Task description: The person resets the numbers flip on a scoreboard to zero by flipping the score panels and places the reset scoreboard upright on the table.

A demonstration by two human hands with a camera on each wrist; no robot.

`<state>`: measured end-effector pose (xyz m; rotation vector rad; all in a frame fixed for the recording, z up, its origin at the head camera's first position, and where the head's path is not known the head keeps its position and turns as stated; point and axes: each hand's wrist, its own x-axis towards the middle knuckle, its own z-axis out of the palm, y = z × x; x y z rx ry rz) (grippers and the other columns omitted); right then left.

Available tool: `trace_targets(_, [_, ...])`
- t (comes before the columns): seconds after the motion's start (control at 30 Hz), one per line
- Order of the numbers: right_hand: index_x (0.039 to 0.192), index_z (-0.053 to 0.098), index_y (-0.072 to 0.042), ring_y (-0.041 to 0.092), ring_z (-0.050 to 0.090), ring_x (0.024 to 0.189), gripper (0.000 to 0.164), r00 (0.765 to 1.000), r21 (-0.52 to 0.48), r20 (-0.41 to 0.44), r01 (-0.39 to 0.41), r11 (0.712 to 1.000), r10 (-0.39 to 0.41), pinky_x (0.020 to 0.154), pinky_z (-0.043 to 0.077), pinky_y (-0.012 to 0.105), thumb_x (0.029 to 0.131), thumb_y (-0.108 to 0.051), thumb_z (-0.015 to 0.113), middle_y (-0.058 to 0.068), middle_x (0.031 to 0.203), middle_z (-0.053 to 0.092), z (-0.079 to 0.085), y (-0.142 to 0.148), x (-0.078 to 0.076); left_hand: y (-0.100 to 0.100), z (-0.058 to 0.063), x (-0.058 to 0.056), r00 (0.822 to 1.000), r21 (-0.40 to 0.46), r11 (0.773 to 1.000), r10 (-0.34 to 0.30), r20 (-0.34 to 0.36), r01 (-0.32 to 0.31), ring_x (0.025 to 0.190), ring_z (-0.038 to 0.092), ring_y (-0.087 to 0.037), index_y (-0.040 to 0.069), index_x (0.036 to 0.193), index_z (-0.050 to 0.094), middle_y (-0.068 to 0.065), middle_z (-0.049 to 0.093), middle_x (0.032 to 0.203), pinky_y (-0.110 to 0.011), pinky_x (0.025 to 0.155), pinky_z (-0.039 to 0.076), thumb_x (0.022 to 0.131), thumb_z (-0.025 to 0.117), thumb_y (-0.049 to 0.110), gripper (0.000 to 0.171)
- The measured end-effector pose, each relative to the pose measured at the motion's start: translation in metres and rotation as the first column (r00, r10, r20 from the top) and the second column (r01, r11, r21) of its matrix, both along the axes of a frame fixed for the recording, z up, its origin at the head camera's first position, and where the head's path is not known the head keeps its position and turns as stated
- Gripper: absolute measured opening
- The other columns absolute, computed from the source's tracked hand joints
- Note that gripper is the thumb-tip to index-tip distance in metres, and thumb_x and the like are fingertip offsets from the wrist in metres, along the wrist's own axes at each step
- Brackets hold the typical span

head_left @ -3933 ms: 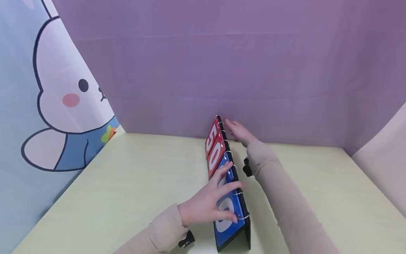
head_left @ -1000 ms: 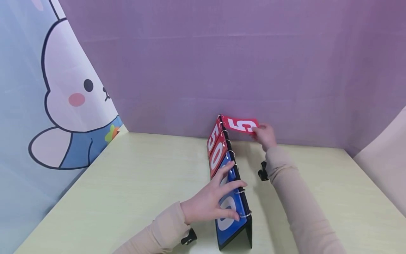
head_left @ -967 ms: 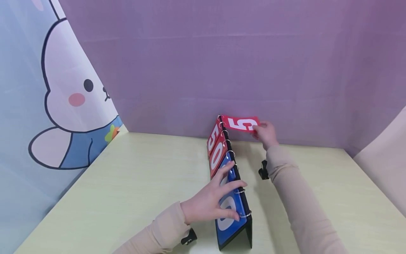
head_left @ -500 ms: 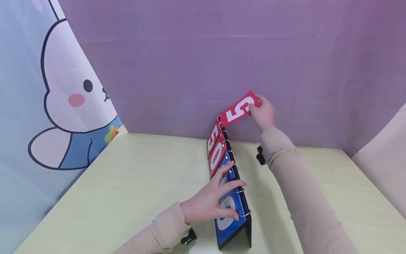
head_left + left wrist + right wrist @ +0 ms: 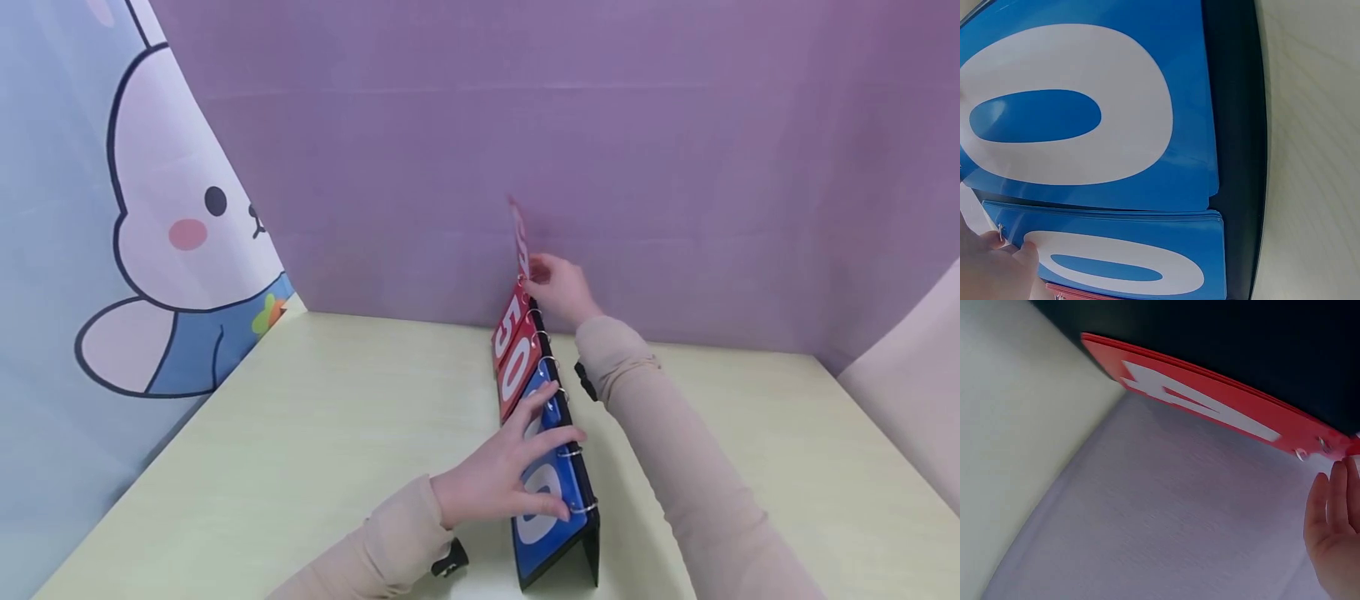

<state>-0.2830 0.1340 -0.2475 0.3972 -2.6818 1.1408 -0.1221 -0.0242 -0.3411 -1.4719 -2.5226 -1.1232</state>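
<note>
A tent-shaped flip scoreboard (image 5: pixel 592 533) stands lengthwise on the table, with ringed number cards along its top edge. My left hand (image 5: pixel 495 475) rests on its blue cards with fingers spread, fingertips at the top edge. Blue zero cards (image 5: pixel 1129 94) fill the left wrist view. At the far end, a red 5 card (image 5: pixel 521 237) stands up edge-on above the rings. My right hand (image 5: pixel 562 287) is at its base, its straight fingers (image 5: pixel 1337 494) close to the rings in the right wrist view. There, a red 4 card (image 5: pixel 1197 397) hangs on the back side.
The pale table (image 5: pixel 360 400) meets a purple cloth backdrop (image 5: pixel 675 167) just behind the scoreboard's far end. A blue cloth with a cartoon rabbit (image 5: pixel 157 208) hangs at left. More pale cloth (image 5: pixel 915 375) borders the right.
My right hand lifted the red 5 card from the back side, swung it up and leftward over the rings, and no longer pinches its end. The left hand stays in place.
</note>
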Motion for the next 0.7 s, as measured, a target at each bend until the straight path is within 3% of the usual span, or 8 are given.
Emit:
trace_targets(0.2, [0.131, 0.055, -0.003, 0.030, 0.060, 0.112, 0.042, 1.000, 0.123, -0.004, -0.020, 0.992, 0.021, 0.091, 0.051, 0.042, 0.091, -0.014, 0.061, 0.017, 0.128, 0.059, -0.013, -0.002, 0.000, 0.000, -0.002, 0.000, 1.000, 0.004, 1.000, -0.004, 0.006, 0.004, 0.147, 0.002, -0.021, 0.028, 0.138, 0.042, 0.001, -0.006, 0.158, -0.052, 0.107, 0.037, 0.075, 0.080, 0.030, 0.073])
trace_targets(0.33, [0.126, 0.060, -0.005, 0.030, 0.063, 0.091, 0.036, 0.995, 0.242, -0.089, -0.013, 0.970, 0.035, 0.077, 0.052, 0.039, 0.092, -0.014, 0.060, 0.016, 0.121, 0.064, -0.015, -0.003, 0.001, -0.001, -0.001, 0.001, 1.000, -0.001, 1.000, -0.005, 0.000, 0.005, 0.147, 0.002, -0.023, 0.027, 0.138, 0.042, -0.001, -0.005, 0.158, -0.052, 0.106, 0.038, 0.076, 0.079, 0.031, 0.073])
trace_targets(0.43, [0.122, 0.064, -0.006, 0.031, 0.062, 0.092, 0.031, 0.983, 0.357, -0.167, -0.007, 0.934, 0.072, 0.081, 0.050, 0.041, 0.092, -0.015, 0.060, 0.014, 0.116, 0.067, -0.016, -0.004, 0.001, -0.001, 0.000, 0.002, 1.000, 0.000, 1.000, -0.007, -0.002, 0.007, 0.147, 0.002, -0.024, 0.026, 0.138, 0.041, -0.002, -0.005, 0.158, -0.053, 0.106, 0.038, 0.076, 0.078, 0.031, 0.072])
trace_targets(0.53, [0.116, 0.067, -0.005, 0.029, 0.061, 0.109, 0.026, 0.965, 0.460, -0.228, -0.010, 0.888, 0.129, 0.096, 0.046, 0.041, 0.091, -0.013, 0.061, 0.014, 0.115, 0.067, -0.016, -0.006, 0.002, -0.002, 0.000, 0.002, 1.000, 0.002, 1.000, -0.009, -0.004, 0.009, 0.147, 0.002, -0.025, 0.025, 0.138, 0.042, -0.003, -0.005, 0.158, -0.053, 0.106, 0.037, 0.076, 0.079, 0.031, 0.072])
trace_targets(0.7, [0.110, 0.071, -0.005, 0.030, 0.059, 0.106, 0.022, 0.948, 0.564, -0.248, -0.025, 0.826, 0.198, 0.094, 0.048, 0.039, 0.090, -0.014, 0.064, 0.013, 0.112, 0.069, -0.016, -0.008, 0.004, -0.002, 0.000, 0.003, 1.000, -0.007, 1.000, -0.004, 0.018, 0.004, 0.147, 0.003, -0.024, 0.025, 0.138, 0.043, -0.001, -0.005, 0.158, -0.052, 0.107, 0.037, 0.076, 0.078, 0.032, 0.071])
